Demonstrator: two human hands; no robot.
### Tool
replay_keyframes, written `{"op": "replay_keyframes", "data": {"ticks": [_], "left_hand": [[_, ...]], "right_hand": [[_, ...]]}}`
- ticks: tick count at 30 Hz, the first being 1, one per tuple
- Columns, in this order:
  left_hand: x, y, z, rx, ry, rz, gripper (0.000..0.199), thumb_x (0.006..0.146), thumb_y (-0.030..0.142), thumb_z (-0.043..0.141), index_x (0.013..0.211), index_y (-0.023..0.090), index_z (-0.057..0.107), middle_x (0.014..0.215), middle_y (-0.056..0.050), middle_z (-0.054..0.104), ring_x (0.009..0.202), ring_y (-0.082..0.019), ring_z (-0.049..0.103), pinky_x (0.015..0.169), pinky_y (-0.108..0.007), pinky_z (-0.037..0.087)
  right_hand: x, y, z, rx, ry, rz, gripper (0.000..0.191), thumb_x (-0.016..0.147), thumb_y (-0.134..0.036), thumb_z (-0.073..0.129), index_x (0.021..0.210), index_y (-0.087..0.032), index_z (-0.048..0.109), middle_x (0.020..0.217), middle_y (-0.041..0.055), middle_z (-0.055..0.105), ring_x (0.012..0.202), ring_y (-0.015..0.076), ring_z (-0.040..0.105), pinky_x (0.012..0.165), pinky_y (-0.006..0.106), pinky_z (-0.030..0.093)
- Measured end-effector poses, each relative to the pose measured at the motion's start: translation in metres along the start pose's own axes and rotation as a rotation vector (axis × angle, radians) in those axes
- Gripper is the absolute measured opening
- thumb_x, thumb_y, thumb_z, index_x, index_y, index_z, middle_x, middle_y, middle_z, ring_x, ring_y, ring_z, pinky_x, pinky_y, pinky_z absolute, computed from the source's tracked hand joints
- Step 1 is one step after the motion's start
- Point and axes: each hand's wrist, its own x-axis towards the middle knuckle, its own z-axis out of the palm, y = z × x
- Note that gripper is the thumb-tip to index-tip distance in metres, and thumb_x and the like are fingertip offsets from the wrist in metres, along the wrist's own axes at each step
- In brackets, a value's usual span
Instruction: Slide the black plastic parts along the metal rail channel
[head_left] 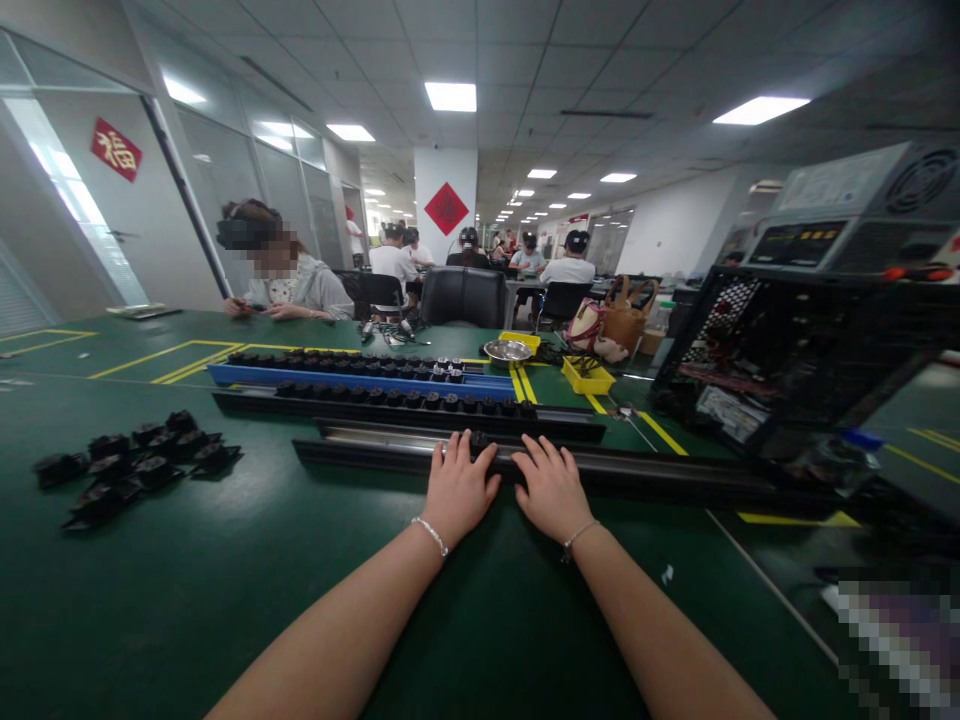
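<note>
Both hands rest side by side on a long black channel-shaped rail [360, 457] lying across the green table. The fingers of my left hand [460, 485] are spread over the rail's edge, thumb toward the middle. My right hand [551, 490] lies on it just to the right, fingers also apart. A small black part [478, 440] shows at my left fingertips, partly hidden. Behind are another black rail [570, 424] with a row of small black parts, and a blue rail [487, 384] carrying more. To the left, several loose black parts [157, 470] lie in a group.
An open computer case [795, 370] stands at the right with a power supply [862, 185] on top. A metal bowl [508, 351] and a yellow bin [588, 377] sit beyond the rails. A co-worker [289, 280] sits across the table at left.
</note>
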Motion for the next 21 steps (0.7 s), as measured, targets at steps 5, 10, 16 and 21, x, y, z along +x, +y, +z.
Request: {"op": "replay_keyframes", "data": {"ticks": [5, 10, 16, 21], "left_hand": [[0.0005, 0.0004, -0.0007, -0.002, -0.009, -0.015, 0.045, 0.085, 0.049, 0.042, 0.127, 0.034, 0.049, 0.138, -0.010, 0.045, 0.127, -0.029, 0.037, 0.105, -0.049, 0.023], [0.0008, 0.0013, -0.0009, 0.006, -0.002, -0.024, 0.045, 0.087, 0.050, 0.039, 0.127, 0.033, 0.050, 0.136, -0.011, 0.046, 0.126, -0.029, 0.038, 0.105, -0.048, 0.023], [0.0016, 0.0000, -0.0036, 0.006, 0.006, -0.028, 0.043, 0.088, 0.048, 0.038, 0.125, 0.033, 0.052, 0.134, -0.010, 0.048, 0.125, -0.028, 0.041, 0.104, -0.047, 0.025], [0.0033, -0.0020, -0.0088, -0.009, -0.021, -0.045, 0.042, 0.088, 0.047, 0.037, 0.124, 0.032, 0.054, 0.133, -0.010, 0.050, 0.124, -0.028, 0.042, 0.104, -0.046, 0.027]], "right_hand": [[0.0001, -0.0003, -0.0008, 0.000, 0.003, -0.008, 0.039, 0.077, -0.025, 0.051, 0.115, -0.025, 0.055, 0.141, 0.0072, 0.041, 0.130, 0.0285, 0.031, 0.103, 0.051, 0.022], [0.0004, -0.0001, -0.0008, 0.004, 0.000, -0.004, 0.039, 0.077, -0.025, 0.050, 0.116, -0.025, 0.054, 0.141, 0.0071, 0.040, 0.130, 0.0287, 0.030, 0.104, 0.050, 0.022], [-0.0007, 0.0001, -0.0010, 0.012, -0.003, -0.005, 0.039, 0.077, -0.024, 0.049, 0.116, -0.025, 0.054, 0.141, 0.0072, 0.040, 0.131, 0.0282, 0.029, 0.104, 0.050, 0.022], [-0.0003, -0.0003, -0.0015, 0.012, -0.003, -0.006, 0.039, 0.077, -0.023, 0.050, 0.116, -0.025, 0.055, 0.141, 0.0075, 0.040, 0.131, 0.0284, 0.030, 0.103, 0.051, 0.023]]}}
